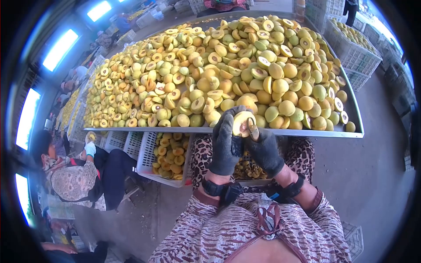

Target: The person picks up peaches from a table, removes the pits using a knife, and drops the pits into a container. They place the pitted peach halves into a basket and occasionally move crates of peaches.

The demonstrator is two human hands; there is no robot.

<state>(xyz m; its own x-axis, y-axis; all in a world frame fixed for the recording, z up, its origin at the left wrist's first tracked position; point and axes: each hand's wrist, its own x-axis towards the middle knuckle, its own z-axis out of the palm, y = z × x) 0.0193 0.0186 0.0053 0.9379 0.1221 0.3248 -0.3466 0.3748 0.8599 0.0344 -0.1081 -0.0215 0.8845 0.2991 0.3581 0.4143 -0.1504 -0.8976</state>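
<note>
My left hand (226, 144), in a dark glove, is closed around a yellow peach half (240, 124) just over the table's near edge. Its cut face is turned up and shows a brown-red centre. My right hand (265, 151), gloved too, is closed beside it. A small curved brownish piece (253, 129) sticks up from the right fingertips against the cut face; whether it is a tool or a pit I cannot make out. Beyond both hands a large heap of whole and halved peaches (201, 74) covers the metal-rimmed table (324, 133).
A white crate (144, 164) of peach halves stands below the table, left of my knees. Dark scraps (250, 168) lie between my legs. To the left sits a co-worker (74, 179) with a light glove. Stacked crates (353, 52) stand at the right back.
</note>
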